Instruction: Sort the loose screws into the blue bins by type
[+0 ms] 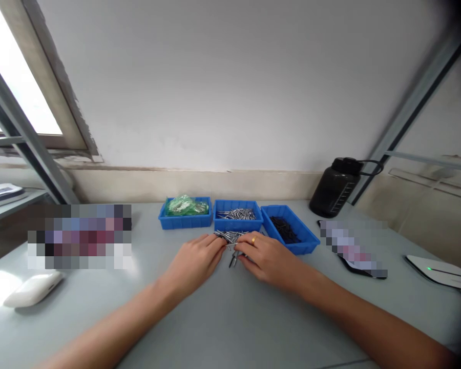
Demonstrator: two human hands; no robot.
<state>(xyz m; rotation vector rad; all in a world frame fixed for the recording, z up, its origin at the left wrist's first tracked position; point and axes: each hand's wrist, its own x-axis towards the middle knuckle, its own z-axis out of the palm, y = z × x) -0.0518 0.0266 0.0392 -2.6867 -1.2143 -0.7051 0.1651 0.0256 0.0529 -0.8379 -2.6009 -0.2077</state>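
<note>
Small silver metal pins (230,237) are best pinched singly by the narrowly curled left hand (197,259) and right hand (267,256), any hold being untellable.

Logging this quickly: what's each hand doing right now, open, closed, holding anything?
Left hand: fingertips on the loose metal pins; grip cannot be told.
Right hand: curled over the same pins; grip cannot be told.

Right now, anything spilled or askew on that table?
Yes: loose silver pins lie on the table between the left hand and right hand, outside the middle blue bin. The right blue bin sits angled, unlike its neighbours.
</note>
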